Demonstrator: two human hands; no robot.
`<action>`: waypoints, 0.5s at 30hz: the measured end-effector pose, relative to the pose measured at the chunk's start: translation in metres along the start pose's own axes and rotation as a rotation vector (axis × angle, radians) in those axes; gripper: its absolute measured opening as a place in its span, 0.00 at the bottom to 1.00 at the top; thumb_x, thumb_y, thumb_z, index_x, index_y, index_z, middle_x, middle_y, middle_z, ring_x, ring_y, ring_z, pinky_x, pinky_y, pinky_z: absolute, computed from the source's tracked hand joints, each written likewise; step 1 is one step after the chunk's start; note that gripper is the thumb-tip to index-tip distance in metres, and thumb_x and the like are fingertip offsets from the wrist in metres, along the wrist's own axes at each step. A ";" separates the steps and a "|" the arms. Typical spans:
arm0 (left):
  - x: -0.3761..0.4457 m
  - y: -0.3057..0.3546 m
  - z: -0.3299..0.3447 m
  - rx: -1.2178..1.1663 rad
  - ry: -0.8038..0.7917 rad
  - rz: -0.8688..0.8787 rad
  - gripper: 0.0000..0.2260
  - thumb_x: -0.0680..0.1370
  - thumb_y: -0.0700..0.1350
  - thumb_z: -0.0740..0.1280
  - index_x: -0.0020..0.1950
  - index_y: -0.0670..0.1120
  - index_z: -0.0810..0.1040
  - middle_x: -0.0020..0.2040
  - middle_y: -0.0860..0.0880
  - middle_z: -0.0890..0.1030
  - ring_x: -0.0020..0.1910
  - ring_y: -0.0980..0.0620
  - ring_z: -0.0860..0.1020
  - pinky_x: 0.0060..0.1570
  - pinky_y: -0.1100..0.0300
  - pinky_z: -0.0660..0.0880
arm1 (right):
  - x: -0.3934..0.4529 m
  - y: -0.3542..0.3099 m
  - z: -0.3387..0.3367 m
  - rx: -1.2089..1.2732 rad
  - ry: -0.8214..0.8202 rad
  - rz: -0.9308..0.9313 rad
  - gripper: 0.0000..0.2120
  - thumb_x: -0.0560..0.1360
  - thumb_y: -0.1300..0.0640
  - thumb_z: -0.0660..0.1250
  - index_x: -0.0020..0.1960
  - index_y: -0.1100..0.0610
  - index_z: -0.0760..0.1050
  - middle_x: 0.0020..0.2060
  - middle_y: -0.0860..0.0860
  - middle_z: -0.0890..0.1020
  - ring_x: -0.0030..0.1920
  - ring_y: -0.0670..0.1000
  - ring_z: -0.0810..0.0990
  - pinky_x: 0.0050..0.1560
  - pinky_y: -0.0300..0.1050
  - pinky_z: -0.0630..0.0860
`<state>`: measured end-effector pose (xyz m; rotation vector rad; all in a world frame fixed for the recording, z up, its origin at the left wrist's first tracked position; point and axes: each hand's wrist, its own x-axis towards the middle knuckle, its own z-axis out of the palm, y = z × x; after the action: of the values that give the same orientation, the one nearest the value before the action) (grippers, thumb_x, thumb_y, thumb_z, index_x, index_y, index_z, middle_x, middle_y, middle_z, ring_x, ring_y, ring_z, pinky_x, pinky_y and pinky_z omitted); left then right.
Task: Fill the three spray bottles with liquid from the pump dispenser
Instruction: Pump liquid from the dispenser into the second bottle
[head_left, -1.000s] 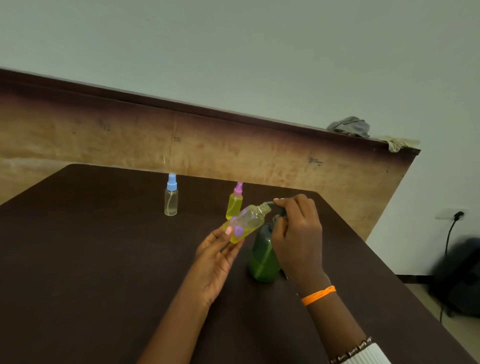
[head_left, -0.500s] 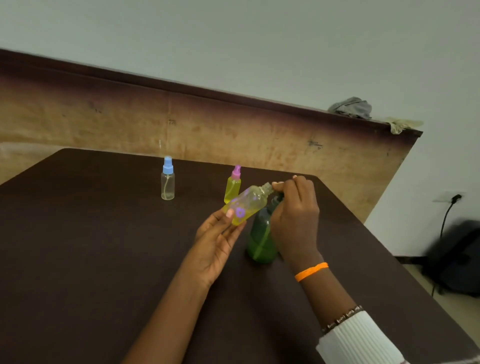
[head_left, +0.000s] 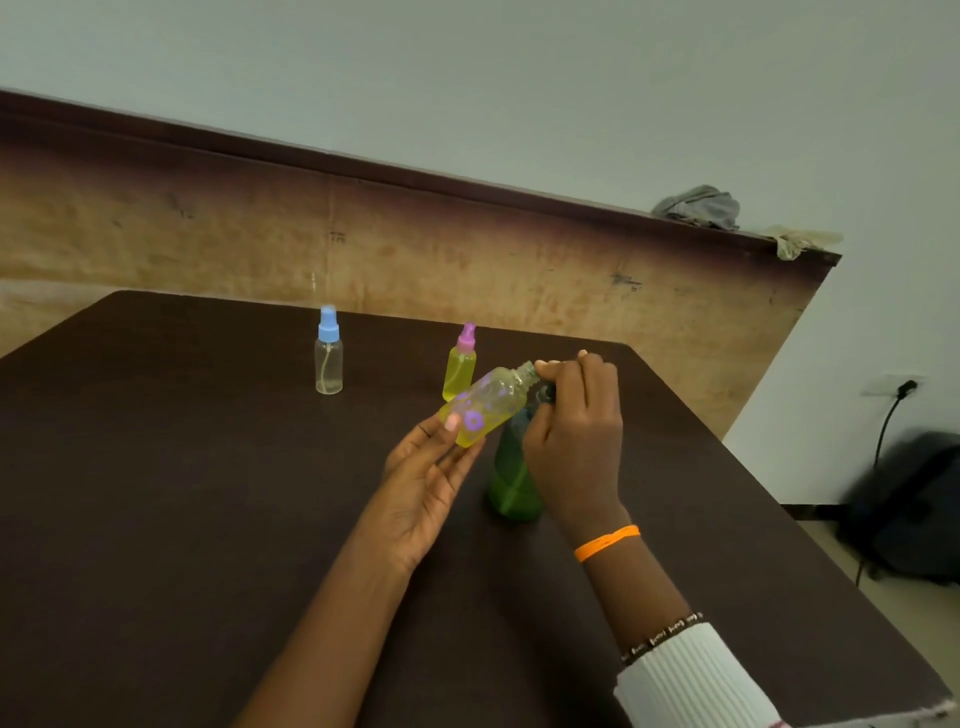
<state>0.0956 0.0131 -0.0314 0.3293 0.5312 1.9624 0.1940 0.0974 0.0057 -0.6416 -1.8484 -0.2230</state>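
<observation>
At frame centre the left hand (head_left: 421, 483) pinches the uncapped bottle (head_left: 485, 405) at its base, tilted. The right hand (head_left: 574, 441) curls over the dispenser (head_left: 511, 478) head. The bottle looks light, slick plastic, best held mid-body.

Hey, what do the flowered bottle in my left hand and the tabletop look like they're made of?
Flowered bottle: likely clear plastic, glossy; the yellow liquid shows through, purple flowers printed on its wall, threaded neck bare. Tabletop: dark brown, matte, with no reflections; possibly laminate or painted board, but the picture leaves that open.
</observation>
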 end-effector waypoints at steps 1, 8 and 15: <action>0.001 0.000 0.000 0.003 0.001 0.001 0.21 0.68 0.42 0.66 0.60 0.37 0.74 0.53 0.44 0.83 0.51 0.53 0.82 0.52 0.63 0.77 | -0.002 -0.001 0.002 -0.014 -0.001 -0.002 0.11 0.68 0.69 0.54 0.42 0.67 0.75 0.39 0.61 0.75 0.42 0.55 0.68 0.41 0.48 0.71; -0.001 0.000 0.001 -0.006 -0.002 0.006 0.18 0.69 0.41 0.65 0.58 0.38 0.75 0.50 0.45 0.84 0.49 0.53 0.82 0.51 0.63 0.78 | 0.028 -0.002 -0.015 -0.032 -0.140 -0.058 0.11 0.67 0.60 0.52 0.37 0.63 0.72 0.36 0.56 0.74 0.38 0.56 0.73 0.31 0.42 0.64; 0.001 0.001 -0.001 -0.009 0.008 -0.001 0.20 0.69 0.41 0.66 0.60 0.38 0.74 0.50 0.46 0.84 0.50 0.54 0.82 0.52 0.63 0.77 | 0.006 0.000 0.000 0.022 0.023 -0.036 0.12 0.72 0.69 0.53 0.36 0.66 0.74 0.34 0.60 0.74 0.38 0.55 0.67 0.36 0.50 0.70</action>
<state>0.0943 0.0131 -0.0317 0.3156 0.5279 1.9653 0.1924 0.0994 0.0106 -0.5894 -1.8391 -0.2326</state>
